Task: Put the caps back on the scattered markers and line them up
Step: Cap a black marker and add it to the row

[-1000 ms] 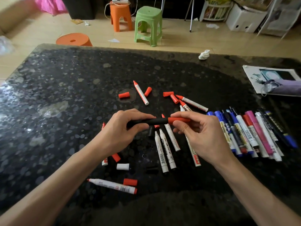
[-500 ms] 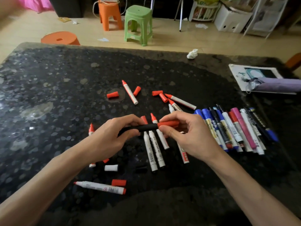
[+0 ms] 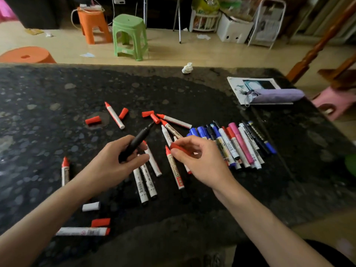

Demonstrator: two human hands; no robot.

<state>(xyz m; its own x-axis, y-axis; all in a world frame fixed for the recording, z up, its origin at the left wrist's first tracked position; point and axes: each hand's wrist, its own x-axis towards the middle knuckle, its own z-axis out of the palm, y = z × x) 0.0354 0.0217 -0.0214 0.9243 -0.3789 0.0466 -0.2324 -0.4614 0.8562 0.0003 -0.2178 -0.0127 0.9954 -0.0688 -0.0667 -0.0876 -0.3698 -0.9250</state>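
Two hands over the dark speckled table (image 3: 48, 112). My left hand (image 3: 115, 164) grips one black marker (image 3: 137, 141) round the barrel, bare tip pointing up and away to the right. My right hand (image 3: 200, 162) pinches one red cap (image 3: 176, 147) between thumb and fingertips; cap and marker are apart, not joined. Five loose red caps (image 3: 93, 120) on the table: four in the far cluster, one near my left forearm. One white cap (image 3: 91, 206) sits just beyond that near one. Six red-tipped markers (image 3: 114, 117) lie uncapped with tips showing, scattered. One more marker (image 3: 82, 231) lies by my forearm, tip hidden. Two black-ended markers (image 3: 144, 186) lie side by side, partly under my left hand. Row of capped markers (image 3: 240, 147) at right, roughly ten, overlapped so count unsure
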